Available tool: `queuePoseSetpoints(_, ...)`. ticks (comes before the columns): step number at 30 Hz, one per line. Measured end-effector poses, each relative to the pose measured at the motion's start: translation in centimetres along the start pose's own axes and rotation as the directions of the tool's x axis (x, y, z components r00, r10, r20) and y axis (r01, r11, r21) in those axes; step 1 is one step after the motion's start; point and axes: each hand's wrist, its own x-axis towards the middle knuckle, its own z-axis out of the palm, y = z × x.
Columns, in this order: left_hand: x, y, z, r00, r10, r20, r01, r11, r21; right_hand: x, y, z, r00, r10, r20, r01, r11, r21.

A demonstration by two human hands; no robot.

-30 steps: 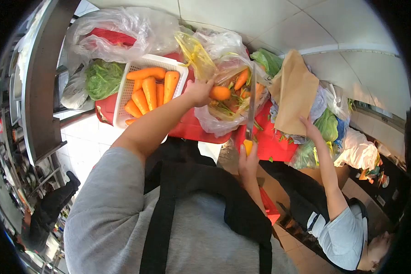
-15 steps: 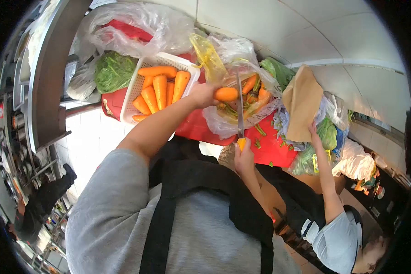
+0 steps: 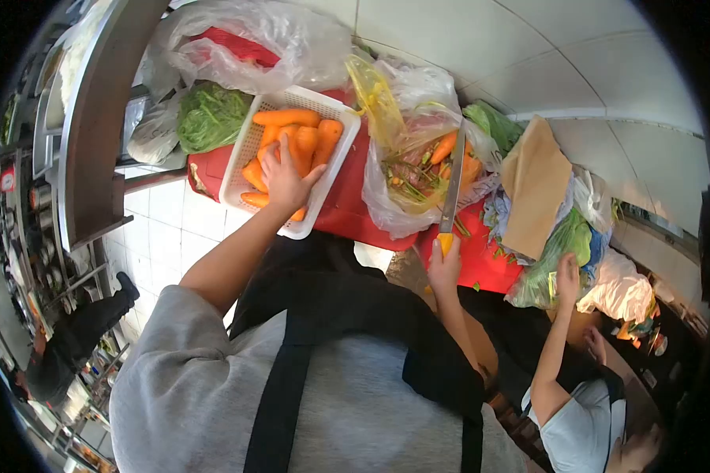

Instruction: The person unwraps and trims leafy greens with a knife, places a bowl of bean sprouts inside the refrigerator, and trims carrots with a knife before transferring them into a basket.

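Over the white basket, my left hand has its fingers and thumb round an orange carrot, among several other carrots. My right hand is closed on the yellow handle of a long knife, its blade pointing up and away. The blade lies across the view of an open clear plastic bag, which holds carrots and green stem scraps. The basket and the bag rest on a red surface.
Bagged leafy greens lie left of the basket, under a large clear bag. Brown paper and more bagged greens are on the right, beside a co-worker. A metal shelf stands at left.
My left hand has moved left with the carrot, from the plastic bag into the basket. The knife remains in my right hand. The co-worker's hand has left the brown paper and moved down.
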Motion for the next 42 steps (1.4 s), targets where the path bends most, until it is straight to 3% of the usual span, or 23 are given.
queuePoseSetpoints(1,0.0,0.5,-0.2,0.996,0.063,-0.066,-0.061,0.998,0.032,-0.2,0.2,-0.3,1.000,0.025,0.005,-0.025,1.000,0.019)
queuePoseSetpoints(3,1.1,2.3,1.5,0.932,0.347,-0.106,-0.359,0.923,-0.139,-0.7,0.3,-0.3,0.999,0.051,-0.001,-0.051,0.999,-0.010)
queuePoseSetpoints(5,1.8,6.4,3.9,0.843,0.534,-0.068,-0.531,0.802,-0.275,-1.1,0.7,-0.2,0.998,0.065,-0.004,-0.065,0.996,-0.068)
queuePoseSetpoints(8,3.0,12.4,9.4,0.680,0.669,0.301,-0.498,0.723,-0.479,-2.0,0.9,-0.5,0.994,0.106,-0.037,-0.111,0.980,-0.164)
queuePoseSetpoints(10,3.7,16.2,14.0,0.614,0.595,0.518,-0.502,0.802,-0.325,-2.4,1.4,-0.7,0.989,0.002,-0.148,-0.015,0.996,-0.088)
queuePoseSetpoints(11,4.0,17.9,15.0,0.674,0.544,0.500,-0.470,0.838,-0.279,-2.4,1.4,-0.8,0.977,-0.046,-0.206,0.036,0.998,-0.055)
queuePoseSetpoints(14,4.1,21.6,18.0,0.801,0.332,0.499,-0.301,0.943,-0.143,-2.9,-0.1,-2.2,0.979,0.155,-0.134,-0.158,0.987,-0.011)
queuePoseSetpoints(17,4.3,23.6,18.8,0.845,0.238,0.479,-0.218,0.971,-0.099,-3.4,0.2,-2.4,0.972,0.207,-0.111,-0.194,0.974,0.117)
queuePoseSetpoints(18,4.8,24.4,18.3,0.775,0.109,0.623,-0.043,0.992,-0.121,-3.6,0.7,-2.2,0.968,0.222,-0.113,-0.208,0.970,0.125)
queuePoseSetpoints(21,4.8,25.7,18.5,0.769,-0.093,0.632,0.188,0.978,-0.085,-4.0,1.5,-1.4,0.959,0.261,-0.109,-0.243,0.958,0.153)
queuePoseSetpoints(22,5.6,25.4,18.1,0.669,-0.104,0.736,0.261,0.960,-0.102,-4.0,1.5,-1.3,0.958,0.269,-0.102,-0.252,0.955,0.158)
queuePoseSetpoints(25,6.8,24.4,19.4,0.668,-0.009,0.744,0.153,0.980,-0.126,-3.9,1.4,-1.1,0.955,0.283,-0.093,-0.266,0.951,0.159)
queuePoseSetpoints(28,7.7,24.8,18.6,0.553,0.084,0.829,0.158,0.966,-0.204,-3.7,0.6,-1.1,0.948,0.311,-0.073,-0.294,0.938,0.183)
queuePoseSetpoints(32,8.2,24.9,20.6,0.523,0.083,0.848,0.261,0.932,-0.252,-3.7,-1.3,-1.4,0.906,0.421,-0.033,-0.391,0.865,0.314)
queuePoseSetpoints(34,8.0,24.7,20.5,0.523,0.091,0.847,0.360,0.877,-0.317,-3.8,-0.7,-1.2,0.924,0.381,-0.043,-0.347,0.879,0.326)
queuePoseSetpoints(42,8.5,24.0,18.3,0.460,0.041,0.887,0.162,0.978,-0.130,-4.2,-1.1,-1.6,0.940,0.340,-0.035,-0.305,0.881,0.363)
